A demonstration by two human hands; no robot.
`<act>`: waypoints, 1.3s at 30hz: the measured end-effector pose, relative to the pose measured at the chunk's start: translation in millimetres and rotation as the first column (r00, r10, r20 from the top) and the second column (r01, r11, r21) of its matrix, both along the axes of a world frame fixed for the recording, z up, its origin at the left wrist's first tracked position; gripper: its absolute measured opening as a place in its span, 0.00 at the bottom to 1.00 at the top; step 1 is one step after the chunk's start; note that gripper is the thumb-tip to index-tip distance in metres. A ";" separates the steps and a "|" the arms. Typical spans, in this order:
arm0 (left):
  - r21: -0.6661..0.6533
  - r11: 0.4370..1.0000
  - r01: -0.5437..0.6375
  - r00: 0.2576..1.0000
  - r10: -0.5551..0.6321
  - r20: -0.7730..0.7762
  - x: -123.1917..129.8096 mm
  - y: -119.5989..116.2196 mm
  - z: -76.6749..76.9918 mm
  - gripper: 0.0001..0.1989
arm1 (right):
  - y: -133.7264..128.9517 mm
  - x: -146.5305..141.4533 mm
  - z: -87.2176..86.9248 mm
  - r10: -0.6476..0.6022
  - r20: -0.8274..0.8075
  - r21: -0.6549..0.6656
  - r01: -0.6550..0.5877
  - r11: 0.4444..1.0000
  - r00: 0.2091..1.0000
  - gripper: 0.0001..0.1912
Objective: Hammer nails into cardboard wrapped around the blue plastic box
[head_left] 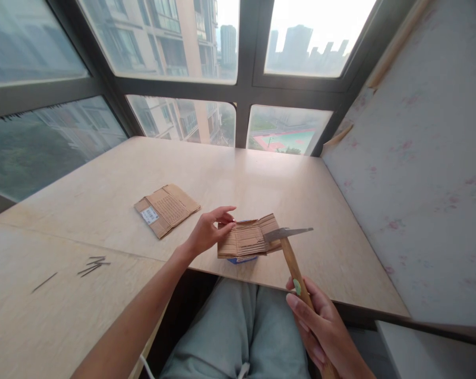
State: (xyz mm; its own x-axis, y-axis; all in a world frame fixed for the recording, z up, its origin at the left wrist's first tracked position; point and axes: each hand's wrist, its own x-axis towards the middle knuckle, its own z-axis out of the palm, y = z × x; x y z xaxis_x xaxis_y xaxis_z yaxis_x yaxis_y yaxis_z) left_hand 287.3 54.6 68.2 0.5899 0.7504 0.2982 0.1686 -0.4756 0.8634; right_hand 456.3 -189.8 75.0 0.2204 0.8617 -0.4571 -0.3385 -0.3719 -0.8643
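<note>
My right hand (315, 318) is wrapped round the wooden handle of a hammer (295, 263). The hammer's metal head is over the right part of a folded piece of corrugated cardboard (249, 238); whether they touch I cannot tell. Under the cardboard, a blue object (243, 260) shows at the table's front edge. My left hand (212, 227) is at the cardboard's upper left corner, thumb and fingertips close together there. What is between them, if anything, is too small to make out.
Another folded cardboard piece (167, 209) with a white label lies at the left on the pale table (273, 181). Several nails (93, 266) are scattered farther left. Windows rise behind the table, and a papered wall (427, 200) stands at the right.
</note>
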 end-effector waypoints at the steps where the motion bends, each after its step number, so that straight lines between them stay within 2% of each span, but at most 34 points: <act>1: 0.006 1.000 -0.003 1.000 0.003 0.006 -0.2 -0.3 -0.9 0.19 | 0.4 -0.1 0.1 0.000 -0.007 0.006 0.000 1.000 1.000 0.25; 9: 0.037 0.999 -0.035 0.999 0.035 -0.001 -0.9 -1.2 -5.8 0.18 | 2.0 -1.1 -0.8 0.010 -0.041 0.034 -0.009 0.999 0.999 0.23; 14: 0.038 0.999 -0.015 1.000 0.016 -0.006 -1.1 -1.4 -6.5 0.18 | 2.1 -1.0 -0.7 0.019 -0.048 0.033 -0.017 0.999 0.999 0.23; 23: 0.069 0.997 -0.042 0.999 0.043 -0.014 -3.3 -2.9 -8.1 0.18 | 12.6 0.3 14.6 0.057 -0.050 0.072 -0.053 0.996 0.997 0.23; 32: 0.109 0.993 -0.047 0.999 0.045 0.024 -3.2 -4.0 -12.6 0.18 | 55.2 3.6 28.6 0.290 0.107 0.170 -0.305 0.937 0.951 0.18; 39: 0.108 0.993 -0.050 0.998 0.047 0.028 -5.3 -3.7 -14.7 0.18 | 77.7 0.4 24.1 0.385 0.159 0.136 -0.406 0.903 0.909 0.17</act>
